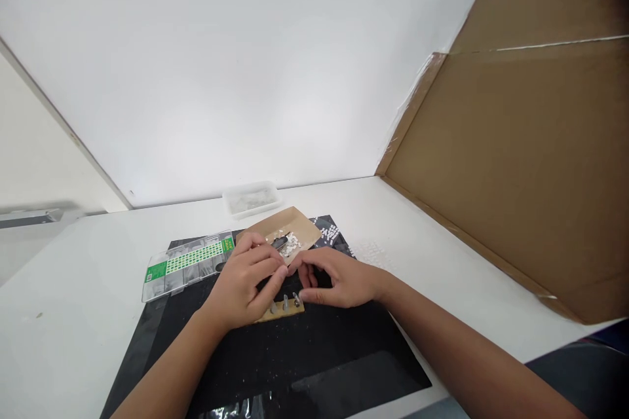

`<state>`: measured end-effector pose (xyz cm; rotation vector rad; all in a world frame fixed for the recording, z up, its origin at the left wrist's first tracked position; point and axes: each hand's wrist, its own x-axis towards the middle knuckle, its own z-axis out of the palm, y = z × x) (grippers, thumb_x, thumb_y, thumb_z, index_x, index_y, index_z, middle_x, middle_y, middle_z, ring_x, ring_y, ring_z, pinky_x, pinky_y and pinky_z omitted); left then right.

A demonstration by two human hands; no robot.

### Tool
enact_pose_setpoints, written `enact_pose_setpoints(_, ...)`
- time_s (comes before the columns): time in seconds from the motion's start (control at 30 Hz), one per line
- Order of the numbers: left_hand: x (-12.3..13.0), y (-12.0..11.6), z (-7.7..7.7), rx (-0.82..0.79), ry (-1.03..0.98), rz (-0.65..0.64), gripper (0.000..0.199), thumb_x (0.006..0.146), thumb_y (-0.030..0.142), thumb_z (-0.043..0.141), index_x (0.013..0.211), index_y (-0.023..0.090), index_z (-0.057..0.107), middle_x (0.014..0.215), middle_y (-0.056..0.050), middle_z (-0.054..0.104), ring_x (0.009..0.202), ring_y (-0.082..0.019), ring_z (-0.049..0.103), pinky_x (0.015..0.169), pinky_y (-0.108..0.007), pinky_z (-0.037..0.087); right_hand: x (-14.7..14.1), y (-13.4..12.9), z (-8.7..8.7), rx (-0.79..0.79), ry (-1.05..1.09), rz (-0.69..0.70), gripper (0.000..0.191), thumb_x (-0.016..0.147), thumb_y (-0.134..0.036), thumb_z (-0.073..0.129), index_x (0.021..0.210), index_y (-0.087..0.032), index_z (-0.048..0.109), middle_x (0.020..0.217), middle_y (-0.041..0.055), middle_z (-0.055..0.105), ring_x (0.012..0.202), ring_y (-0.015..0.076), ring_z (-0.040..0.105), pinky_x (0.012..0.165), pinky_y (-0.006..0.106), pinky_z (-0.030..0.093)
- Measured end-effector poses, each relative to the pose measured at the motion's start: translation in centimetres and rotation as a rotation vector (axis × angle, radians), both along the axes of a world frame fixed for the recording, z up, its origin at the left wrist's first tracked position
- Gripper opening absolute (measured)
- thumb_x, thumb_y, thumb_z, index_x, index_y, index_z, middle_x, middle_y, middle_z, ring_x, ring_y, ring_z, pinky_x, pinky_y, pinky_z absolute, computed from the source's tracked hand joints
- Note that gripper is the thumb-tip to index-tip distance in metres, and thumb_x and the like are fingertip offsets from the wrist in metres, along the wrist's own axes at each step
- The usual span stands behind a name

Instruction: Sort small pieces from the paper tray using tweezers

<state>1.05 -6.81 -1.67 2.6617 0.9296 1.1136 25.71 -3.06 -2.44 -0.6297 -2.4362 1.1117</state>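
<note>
Over the black mat [339,347] on the white worktop [358,200], left hand [243,285] and right hand [344,278] brought together at the fingertips. Left grip with thumb and fingers drawn close, right grip with index finger reaching to the left fingertips and thumb lower, apart from it; anything pinched between too small to tell. Just below, on the mat, a tan strip [281,313] bearing small clear upright pieces [285,303], right thumb beside its right end. Beyond the hands, toward the worktop's back edge, a cardboard tray [305,228] with white chips [291,245] and a dark tool [279,242]. To its left, a clear compartment box [189,265] with green label; near the back edge, a translucent tub [250,200]. Along the right edge, an upright cardboard panel [515,163].
</note>
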Motion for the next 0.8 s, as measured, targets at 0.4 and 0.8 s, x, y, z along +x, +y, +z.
enact_pose_setpoints(0.4,0.3,-0.4,0.2,-0.159,0.181,-0.186,0.014,0.098,0.032,0.066,0.102,0.027,0.079,0.096,-0.005,0.077,0.096,-0.022,0.067,0.091,-0.039,0.054,0.5,1.4,-1.2,0.291,0.088,-0.484,0.044,0.092,-0.005,0.043,0.133,-0.020,0.045,0.092,0.0022,0.061,0.079,0.0178,0.057,0.076,0.031,0.046)
enact_pose_setpoints(0.8,0.2,-0.3,-0.4,0.033,0.312,-0.058,0.021,0.103,0.023,0.053,0.090,0.017,0.069,0.088,-0.006,0.068,0.086,-0.022,0.059,0.082,-0.041,0.048,0.6,2.0,-0.9,0.553,0.069,-0.475,0.015,0.096,-0.028,0.069,0.082,-0.024,0.071,0.081,0.0024,0.072,0.093,0.0233,0.059,0.090,0.040,0.040)
